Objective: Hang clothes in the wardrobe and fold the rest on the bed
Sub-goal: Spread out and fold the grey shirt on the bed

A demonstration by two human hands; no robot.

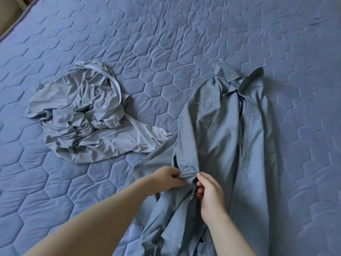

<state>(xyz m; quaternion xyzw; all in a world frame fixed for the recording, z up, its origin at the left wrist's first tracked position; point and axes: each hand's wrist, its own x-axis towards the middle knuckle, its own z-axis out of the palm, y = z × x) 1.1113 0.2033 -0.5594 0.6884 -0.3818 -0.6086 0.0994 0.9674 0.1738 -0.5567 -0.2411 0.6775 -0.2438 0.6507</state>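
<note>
1. A grey-blue collared button shirt is being laid flat on the blue quilted bed, right side.
2. Its bunched fabric is being pinched by the left hand and right hand.
3. A crumpled grey garment is lying left.

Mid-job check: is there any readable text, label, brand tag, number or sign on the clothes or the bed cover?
No text can be read in this view.
The collared shirt shows no tag, print or number.
The crumpled garment shows none either.
A faint pale mark on the bed cover, beside the shirt's collar, is too small to read.
</note>
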